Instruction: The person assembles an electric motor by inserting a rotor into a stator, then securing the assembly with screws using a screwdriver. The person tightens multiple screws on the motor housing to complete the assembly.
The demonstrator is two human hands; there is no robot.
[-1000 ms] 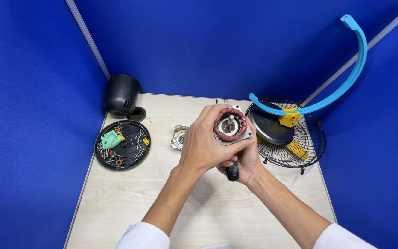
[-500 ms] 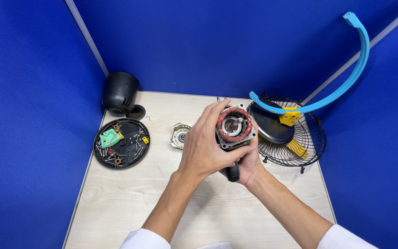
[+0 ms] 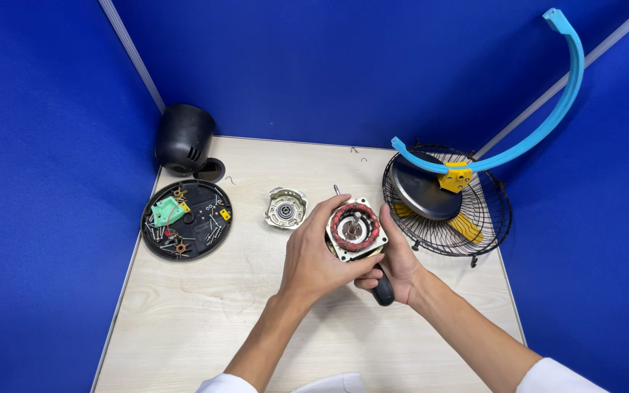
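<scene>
The fan motor (image 3: 356, 229), red windings showing, sits above the table (image 3: 205, 320), gripped by the left hand (image 3: 314, 258). The right hand (image 3: 398, 262) steadies it while clutching a black-handled screwdriver (image 3: 383, 291). Nearby lie a metal end cap (image 3: 285, 209) and the wire fan guard (image 3: 449, 204).

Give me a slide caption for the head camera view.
Both hands, left hand and right hand, hold a fan motor with red windings over a wooden table.
</scene>
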